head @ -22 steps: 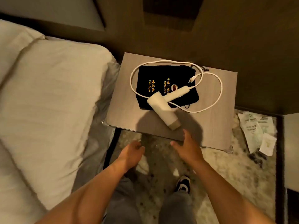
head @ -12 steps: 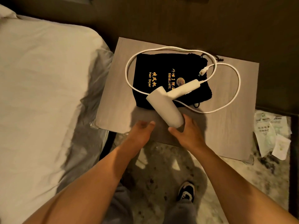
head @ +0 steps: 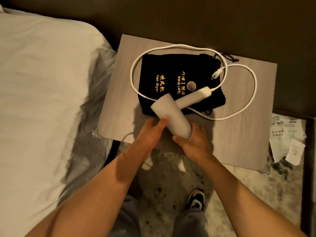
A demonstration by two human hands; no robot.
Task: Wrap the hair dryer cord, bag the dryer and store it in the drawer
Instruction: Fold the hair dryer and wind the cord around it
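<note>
Half a second ago my hands were only arriving at the near edge of the surface [head: 239,144]; now both are on the hair dryer [head: 171,117]. That means the reach is over and the pick-up has begun, which I need before any winding of the cord [head: 246,100] can start.

My right hand [head: 193,141] cups the nozzle end from below and from the right, fingers curled round the barrel, thumb tucked under it. My left hand [head: 152,132] comes in from the left, its fingers [head: 163,121] pressed against the side of the barrel, half closed rather than clamped. Both forearms run up from the bottom of the view, converging on the dryer.

The dryer lies across the near corner of the black drawstring bag [head: 162,69], handle pointing away to the right. I judge it has not left the surface yet. The cord is fully loose, looping round the bag and out to the right, with the plug [head: 216,73] resting on the bag's top right. Nothing is wrapped or bagged, and I cannot see the drawer from here.
</note>
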